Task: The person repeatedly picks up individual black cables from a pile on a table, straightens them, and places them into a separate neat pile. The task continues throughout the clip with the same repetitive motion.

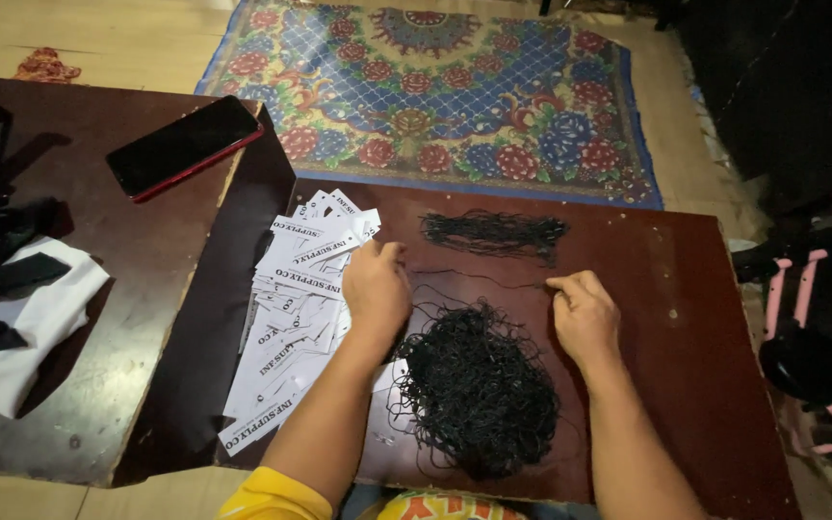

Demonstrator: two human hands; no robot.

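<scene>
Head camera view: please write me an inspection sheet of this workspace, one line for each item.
Surface: dark brown low table, scuffed, with a second one at its left.
Job's things: white paper tags in a spread pile; tangled heap of black strings; a tidier string bundle; one string stretched between the hands.
Clutter: phone, white cloth, black objects at far left.
Hands: left hand and right hand each pinch the string.
Cables: nothing seen.
Surroundings: flowered rug, pale floor, pink-framed object at right.
</scene>
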